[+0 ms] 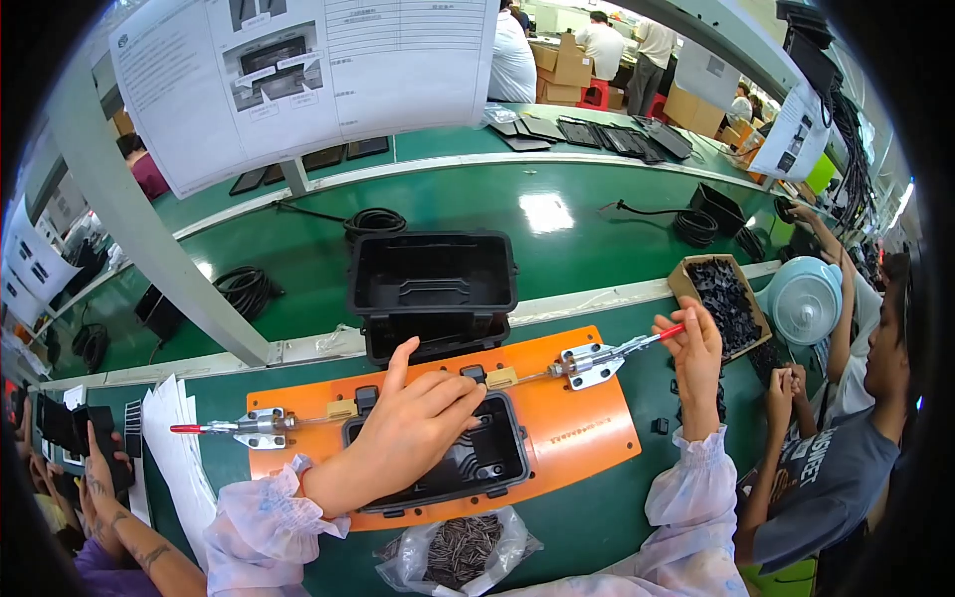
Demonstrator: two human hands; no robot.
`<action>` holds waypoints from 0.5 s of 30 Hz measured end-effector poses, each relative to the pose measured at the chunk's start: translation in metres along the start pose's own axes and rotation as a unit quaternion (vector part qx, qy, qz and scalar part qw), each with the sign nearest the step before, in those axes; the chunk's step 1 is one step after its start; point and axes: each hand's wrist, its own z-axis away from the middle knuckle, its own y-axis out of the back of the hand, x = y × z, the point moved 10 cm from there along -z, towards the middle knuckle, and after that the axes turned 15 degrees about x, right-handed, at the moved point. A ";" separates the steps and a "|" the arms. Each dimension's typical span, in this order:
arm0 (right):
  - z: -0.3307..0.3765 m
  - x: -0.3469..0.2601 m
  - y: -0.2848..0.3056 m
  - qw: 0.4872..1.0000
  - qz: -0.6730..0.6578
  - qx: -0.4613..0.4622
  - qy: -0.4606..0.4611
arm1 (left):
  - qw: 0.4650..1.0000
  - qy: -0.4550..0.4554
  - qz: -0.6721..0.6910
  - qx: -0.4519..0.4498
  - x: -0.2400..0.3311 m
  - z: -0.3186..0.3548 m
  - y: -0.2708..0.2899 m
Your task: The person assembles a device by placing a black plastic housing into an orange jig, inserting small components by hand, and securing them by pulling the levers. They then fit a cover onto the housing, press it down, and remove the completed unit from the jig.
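The bench was a long green assembly line (298, 254) with co-workers seated on both sides and instruction sheets (298, 75) hanging overhead.

The left hand (418, 423) lay palm-down with fingers spread loosely, gripping nothing, pressing the near rim of a black plastic housing (477, 463) that sat in the cut-out of an orange fixture plate (587, 413). The right hand (691, 348), at three o'clock from the housing, pinched the red-tipped handle of the right toggle clamp (597, 363). The left toggle clamp (254, 428) lay untouched at nine o'clock.

At twelve o'clock stood another black housing (433, 284); at six o'clock, a clear bag of small dark pins (463, 547); at two o'clock, a cardboard box of black parts (726, 298).

Doing this step well probably meant keeping the housing flat and fully seated under the left palm while the clamp lever was moved smoothly, fingers staying clear of the clamp's plunger.
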 end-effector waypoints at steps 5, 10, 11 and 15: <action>0.047 -0.089 -0.086 0.949 0.123 -0.096 0.274 | 1.000 0.010 -0.012 -0.003 -0.003 0.004 0.001; 0.102 -0.123 -0.133 0.826 0.276 -0.164 0.464 | 1.000 -0.004 -0.021 0.001 0.000 0.004 0.001; 0.118 -0.119 -0.147 0.776 0.293 -0.216 0.515 | 1.000 0.002 -0.026 0.003 0.000 0.003 0.001; 0.183 -0.090 -0.184 0.617 0.364 -0.306 0.627 | 0.999 -0.019 -0.046 0.002 0.004 0.003 -0.004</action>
